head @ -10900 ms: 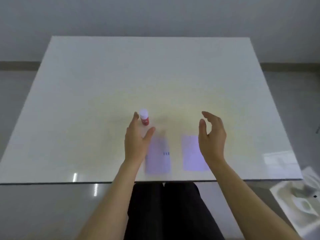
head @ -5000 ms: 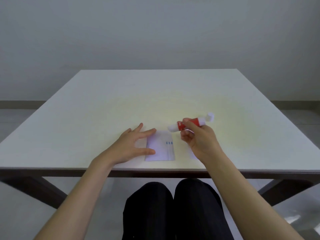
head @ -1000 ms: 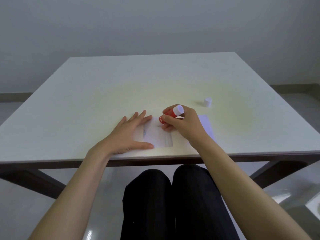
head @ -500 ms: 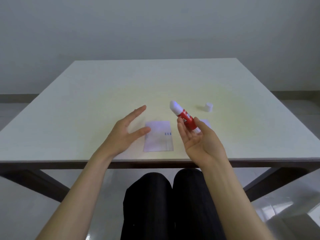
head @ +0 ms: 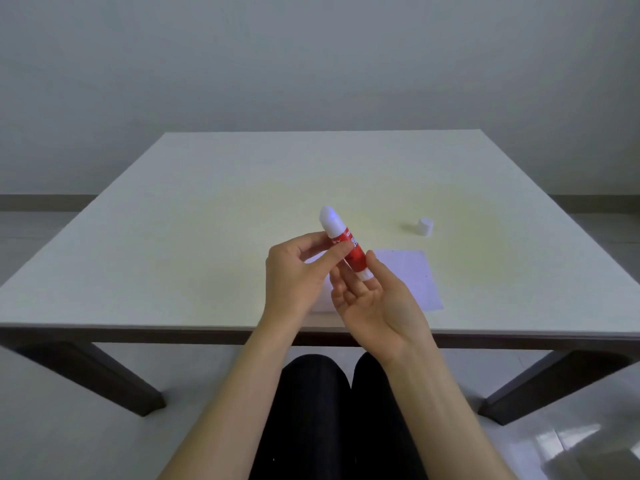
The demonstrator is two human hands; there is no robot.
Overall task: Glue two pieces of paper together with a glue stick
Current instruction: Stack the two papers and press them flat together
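Note:
A red glue stick [head: 349,252] with its white glue end pointing up and away is held above the table's near edge. My right hand [head: 377,303] grips its lower end, palm up. My left hand [head: 298,275] pinches its upper red part with thumb and fingers. One pale sheet of paper [head: 412,278] lies on the table just right of my hands. The other sheet [head: 320,304] is mostly hidden behind my left hand; only a strip shows.
The glue stick's white cap [head: 425,226] stands on the white table [head: 173,254], beyond the right sheet. My dark-clothed legs show under the near edge. A grey wall is behind the far edge.
My left hand has come off the table side and closed onto the glue stick held by my right hand. A second ago the stick was pressed on the left sheet; it is lifted now.

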